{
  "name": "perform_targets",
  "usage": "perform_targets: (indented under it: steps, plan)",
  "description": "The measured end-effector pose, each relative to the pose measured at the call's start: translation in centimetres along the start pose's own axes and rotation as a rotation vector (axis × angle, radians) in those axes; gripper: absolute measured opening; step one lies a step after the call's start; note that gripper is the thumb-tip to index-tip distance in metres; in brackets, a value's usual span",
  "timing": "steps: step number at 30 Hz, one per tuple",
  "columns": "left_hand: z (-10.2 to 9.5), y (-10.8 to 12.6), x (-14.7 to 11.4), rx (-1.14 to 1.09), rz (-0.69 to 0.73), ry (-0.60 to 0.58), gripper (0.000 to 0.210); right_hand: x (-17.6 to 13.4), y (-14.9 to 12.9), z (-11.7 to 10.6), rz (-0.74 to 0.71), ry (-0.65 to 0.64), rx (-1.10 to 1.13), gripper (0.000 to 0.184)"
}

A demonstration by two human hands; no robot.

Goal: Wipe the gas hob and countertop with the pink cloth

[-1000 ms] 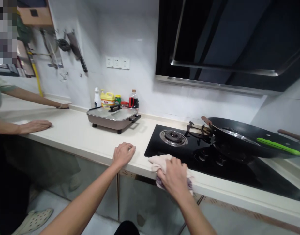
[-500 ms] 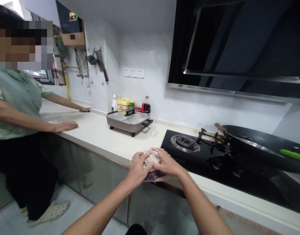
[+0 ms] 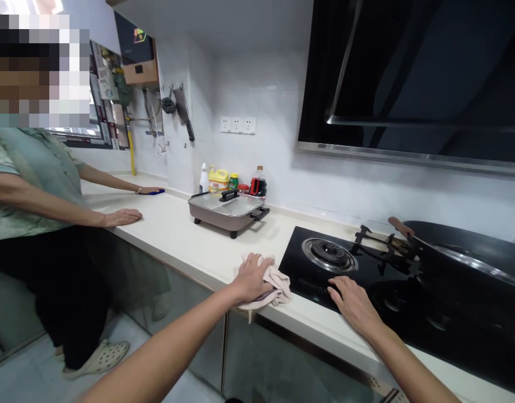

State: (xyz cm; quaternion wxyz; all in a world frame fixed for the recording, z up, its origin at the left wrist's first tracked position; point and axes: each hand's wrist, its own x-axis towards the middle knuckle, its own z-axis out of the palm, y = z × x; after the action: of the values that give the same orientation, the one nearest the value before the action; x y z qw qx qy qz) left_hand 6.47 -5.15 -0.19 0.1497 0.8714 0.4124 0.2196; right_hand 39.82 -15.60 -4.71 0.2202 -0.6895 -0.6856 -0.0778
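A crumpled pale cloth (image 3: 278, 282) with a dark purple patch lies at the front edge of the white counter (image 3: 173, 235), a corner of it hanging over. My left hand (image 3: 252, 279) grips this cloth from above, its fingers bent into the folds. To the right, my right hand (image 3: 353, 302) rests on the front part of the black gas stove (image 3: 312, 288), fingers extended and holding nothing. Just beyond that hand is the bare left burner (image 3: 329, 254).
An electric pan with a glass lid (image 3: 228, 210) stands on the counter before several bottles. A large black wok (image 3: 463, 268) sits on the stove's right. At left, another person (image 3: 39, 179) leans on the counter, one hand on a blue item (image 3: 155, 192). The range hood (image 3: 417, 78) hangs above.
Both hands were together on the bunched cloth. My right hand has let go and moved right onto the stove. The cloth is now spread wider under my left hand. The view has shifted slightly.
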Motion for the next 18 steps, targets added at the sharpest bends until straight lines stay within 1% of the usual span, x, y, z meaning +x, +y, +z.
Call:
perform_targets:
  steps: [2,4,7,10,13,15,18]
  plan:
    - [-0.3,-1.8,1.1,-0.065,0.028,0.054,0.077,-0.1,-0.4,-0.2,-0.004,-0.011,-0.012,0.043]
    - [-0.2,-3.1,2.3,-0.091,0.017,0.095,0.072,0.1,-0.8,-0.6,-0.024,-0.037,-0.052,0.041]
    - [0.4,-3.5,4.4,-0.076,-0.011,0.096,0.063,0.9,-1.5,-1.2,-0.077,-0.054,-0.159,0.037]
    - [1.1,-2.5,6.3,-0.072,-0.098,0.089,0.059,1.9,-1.9,-1.2,-0.105,-0.032,-0.21,0.035]
    - [1.7,-0.7,8.0,-0.064,-0.203,0.012,0.072,2.9,-2.3,-0.6,-0.113,-0.049,-0.204,0.036]
    - [2.1,0.4,9.1,-0.044,-0.225,-0.064,0.082,3.4,-2.5,0.0,-0.126,-0.062,-0.171,0.037]
    - [2.7,1.2,11.1,-0.025,-0.227,-0.126,0.081,3.6,-2.7,1.1,-0.144,-0.029,-0.082,0.038]
